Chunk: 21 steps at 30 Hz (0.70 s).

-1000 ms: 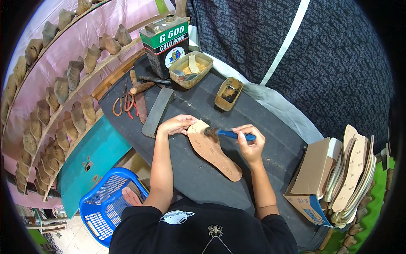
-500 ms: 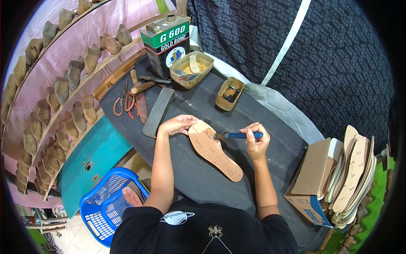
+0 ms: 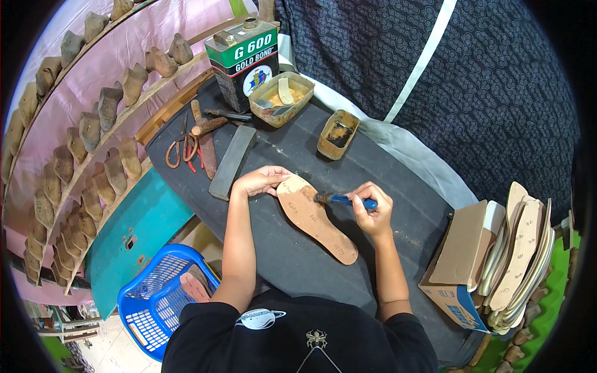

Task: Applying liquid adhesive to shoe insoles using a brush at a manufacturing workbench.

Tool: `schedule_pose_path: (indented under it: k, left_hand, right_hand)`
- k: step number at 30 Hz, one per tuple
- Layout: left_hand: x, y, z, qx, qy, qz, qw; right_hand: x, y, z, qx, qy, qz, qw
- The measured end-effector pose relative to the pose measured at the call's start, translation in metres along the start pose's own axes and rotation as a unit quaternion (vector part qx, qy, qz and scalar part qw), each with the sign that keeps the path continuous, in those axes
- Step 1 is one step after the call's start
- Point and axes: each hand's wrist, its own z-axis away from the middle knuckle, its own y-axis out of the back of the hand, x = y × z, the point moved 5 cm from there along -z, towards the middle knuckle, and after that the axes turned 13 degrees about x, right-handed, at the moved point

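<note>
A tan insole (image 3: 318, 222) with handwritten marks slants across the dark worktable. My left hand (image 3: 264, 181) pinches its far left end between thumb and fingers. In my right hand (image 3: 373, 211) is a blue-handled brush (image 3: 341, 198), its bristles touching the insole's right edge near a darker, wet-looking patch. Beyond the insole stands a small yellowish tub (image 3: 337, 135) with dark residue inside. A larger tub (image 3: 282, 101) to its left holds amber stuff and flat pieces.
A grey block (image 3: 232, 163), scissors (image 3: 182, 146) and a hammer (image 3: 205, 127) lie at the left, near a green-and-black can (image 3: 243, 65). A cardboard box (image 3: 463, 252) and stacked insoles (image 3: 517, 255) stand right. A blue basket (image 3: 152, 298) sits lower left; wooden shoe lasts (image 3: 112, 105) line racks.
My right hand has shifted slightly left and its grip on the brush has turned a little. My left hand and the insole have barely moved.
</note>
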Motion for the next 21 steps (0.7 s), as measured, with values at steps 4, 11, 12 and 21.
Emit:
schedule_pose_path:
  k: [4,11,12,21]
  left_hand:
    - [0.003,-0.002,0.001,-0.002,0.007,-0.004,1.0]
    - [-0.005,0.004,-0.004,0.014,0.004,-0.025,1.0]
    - [-0.005,0.005,-0.004,0.014,0.004,-0.026,1.0]
    - [0.0,0.001,0.0,0.014,-0.005,-0.025,1.0]
  right_hand:
    - [-0.008,0.008,0.001,-0.02,0.019,0.013,1.0]
    - [-0.013,-0.001,0.001,0.014,0.035,-0.018,0.999]
    - [-0.013,-0.003,0.002,0.008,0.041,-0.016,0.999]
    - [-0.012,0.003,0.004,-0.048,0.06,-0.023,0.997]
